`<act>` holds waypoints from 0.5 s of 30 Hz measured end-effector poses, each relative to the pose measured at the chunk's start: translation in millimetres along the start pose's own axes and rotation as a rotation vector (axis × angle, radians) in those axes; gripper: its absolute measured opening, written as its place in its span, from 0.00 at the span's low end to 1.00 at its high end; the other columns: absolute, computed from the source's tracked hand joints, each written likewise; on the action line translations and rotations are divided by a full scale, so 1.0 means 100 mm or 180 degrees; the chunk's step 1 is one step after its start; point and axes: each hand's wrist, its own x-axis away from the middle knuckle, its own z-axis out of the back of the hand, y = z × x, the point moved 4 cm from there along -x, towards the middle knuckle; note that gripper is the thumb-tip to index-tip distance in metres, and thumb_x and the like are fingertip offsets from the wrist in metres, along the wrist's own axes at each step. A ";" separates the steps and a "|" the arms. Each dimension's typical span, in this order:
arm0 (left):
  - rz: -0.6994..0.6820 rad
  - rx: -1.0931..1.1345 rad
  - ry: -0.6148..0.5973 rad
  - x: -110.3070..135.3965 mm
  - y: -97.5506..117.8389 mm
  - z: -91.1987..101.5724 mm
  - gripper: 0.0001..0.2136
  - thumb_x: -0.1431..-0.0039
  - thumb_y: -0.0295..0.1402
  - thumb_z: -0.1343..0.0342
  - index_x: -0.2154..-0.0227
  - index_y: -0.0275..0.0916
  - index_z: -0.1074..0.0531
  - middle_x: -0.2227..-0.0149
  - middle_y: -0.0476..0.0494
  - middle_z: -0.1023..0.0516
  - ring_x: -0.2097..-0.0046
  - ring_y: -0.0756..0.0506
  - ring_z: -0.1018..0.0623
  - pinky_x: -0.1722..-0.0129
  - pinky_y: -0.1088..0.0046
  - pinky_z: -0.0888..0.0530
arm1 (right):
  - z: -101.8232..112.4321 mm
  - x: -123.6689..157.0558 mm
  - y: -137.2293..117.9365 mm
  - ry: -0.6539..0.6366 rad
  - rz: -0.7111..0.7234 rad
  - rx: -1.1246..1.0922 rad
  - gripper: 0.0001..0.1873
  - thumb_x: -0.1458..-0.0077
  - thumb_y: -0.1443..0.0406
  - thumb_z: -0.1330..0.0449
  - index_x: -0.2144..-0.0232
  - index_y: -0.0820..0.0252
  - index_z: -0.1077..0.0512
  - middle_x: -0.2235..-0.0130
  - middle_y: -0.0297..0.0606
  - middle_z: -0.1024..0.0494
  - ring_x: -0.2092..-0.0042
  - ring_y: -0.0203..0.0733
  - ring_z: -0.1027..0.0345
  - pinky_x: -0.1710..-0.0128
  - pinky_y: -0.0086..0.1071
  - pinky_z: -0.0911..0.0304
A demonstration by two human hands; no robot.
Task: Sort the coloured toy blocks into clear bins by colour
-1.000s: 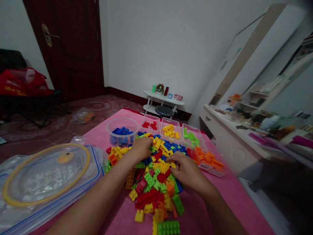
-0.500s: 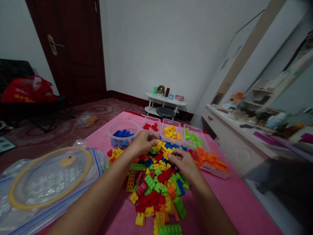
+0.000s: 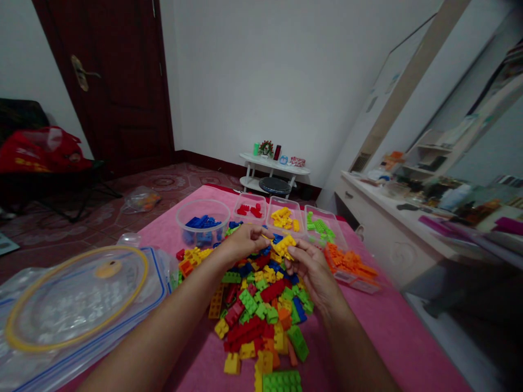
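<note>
right hand [image 3: 308, 264]: grip pinching yellow bricks [image 3: 284, 246] | left hand [image 3: 241, 242]: grip curled, cannot tell whether holding | both over mixed brick pile [image 3: 248, 302]

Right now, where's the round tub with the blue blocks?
In the head view, the round tub stands left of centre on the pink cloth, just left of the red-block tray and beyond the left hand.

Dark door [image 3: 106, 81] beside pale wall [image 3: 253, 71]
</note>
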 end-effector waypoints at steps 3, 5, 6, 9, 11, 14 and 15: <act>-0.0320 -0.1191 0.0350 -0.01 0.03 -0.01 0.11 0.44 0.35 0.46 0.66 0.34 0.22 0.67 0.43 0.20 0.65 0.46 0.23 0.61 0.70 0.30 | 0.11 -0.02 -0.04 0.0222 -0.0001 -0.0063 0.14 0.55 0.58 0.34 0.70 0.61 0.29 0.76 0.29 0.31 0.76 0.29 0.38 0.79 0.22 0.43; -0.0603 -0.1983 0.0662 0.02 0.08 -0.04 0.12 0.44 0.36 0.47 0.63 0.37 0.22 0.62 0.42 0.20 0.58 0.43 0.24 0.55 0.67 0.31 | 0.18 -0.02 -0.04 0.0285 -0.0071 0.0001 0.14 0.55 0.57 0.34 0.70 0.60 0.30 0.77 0.28 0.32 0.77 0.29 0.39 0.79 0.22 0.44; -0.0726 -0.2317 0.0734 0.04 0.09 -0.07 0.12 0.43 0.36 0.47 0.60 0.39 0.23 0.59 0.42 0.21 0.55 0.42 0.25 0.52 0.65 0.33 | 0.21 -0.02 -0.03 0.0279 -0.0131 0.0088 0.15 0.56 0.57 0.34 0.70 0.60 0.30 0.79 0.28 0.32 0.77 0.29 0.39 0.80 0.22 0.45; -0.0758 -0.2961 0.0575 0.08 0.02 -0.18 0.15 0.42 0.38 0.47 0.55 0.42 0.25 0.56 0.40 0.23 0.51 0.40 0.28 0.49 0.63 0.35 | 0.30 -0.06 -0.01 0.0225 -0.0334 0.0566 0.16 0.58 0.55 0.34 0.72 0.61 0.30 0.80 0.29 0.32 0.79 0.30 0.40 0.81 0.22 0.46; -0.0584 -0.3145 0.0459 0.08 -0.05 -0.22 0.14 0.41 0.40 0.48 0.56 0.43 0.25 0.57 0.40 0.24 0.51 0.41 0.28 0.50 0.62 0.34 | 0.39 -0.13 -0.04 0.0273 -0.0373 0.0998 0.16 0.60 0.55 0.34 0.74 0.61 0.31 0.80 0.30 0.31 0.80 0.30 0.41 0.81 0.23 0.47; -0.0453 -0.3266 0.0385 0.06 -0.10 -0.25 0.12 0.40 0.39 0.50 0.62 0.42 0.24 0.58 0.40 0.24 0.53 0.41 0.27 0.51 0.62 0.34 | 0.61 -0.35 -0.22 0.0526 -0.0196 0.1697 0.13 0.61 0.57 0.35 0.79 0.60 0.31 0.82 0.31 0.32 0.80 0.32 0.40 0.81 0.26 0.47; -0.0451 -0.3273 0.0349 0.05 -0.10 -0.25 0.11 0.41 0.37 0.50 0.63 0.41 0.23 0.59 0.40 0.24 0.53 0.41 0.27 0.51 0.63 0.33 | 0.70 -0.44 -0.30 0.0661 -0.0087 0.1909 0.12 0.61 0.58 0.36 0.80 0.59 0.31 0.82 0.31 0.32 0.80 0.33 0.39 0.81 0.26 0.46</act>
